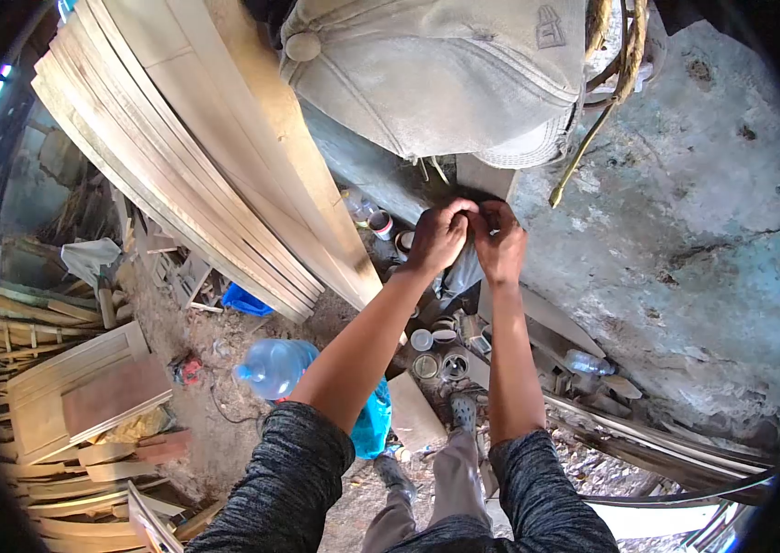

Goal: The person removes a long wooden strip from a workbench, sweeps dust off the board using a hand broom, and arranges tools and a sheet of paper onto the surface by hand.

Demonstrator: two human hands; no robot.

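Observation:
Both arms reach forward to the middle of the head view. My left hand [440,238] has its fingers curled in, their tips meeting those of the other hand. Beside it on the right, my right hand [500,241] is also closed, fingers bent. What the fingertips pinch, if anything, is too dark and small to make out. A translucent plastic bag [465,269] hangs or lies just below and between the hands. Just above them is a pale cap [436,83], with a flat wooden board [486,177] behind its brim.
Long wooden planks [196,157] lean at the upper left. A weathered wall [675,212] fills the right. Open cans [426,366], a large water bottle [275,367], a blue bag [371,424] and a plastic bottle [590,363] lie lower down. Wood panels [90,392] are stacked at left.

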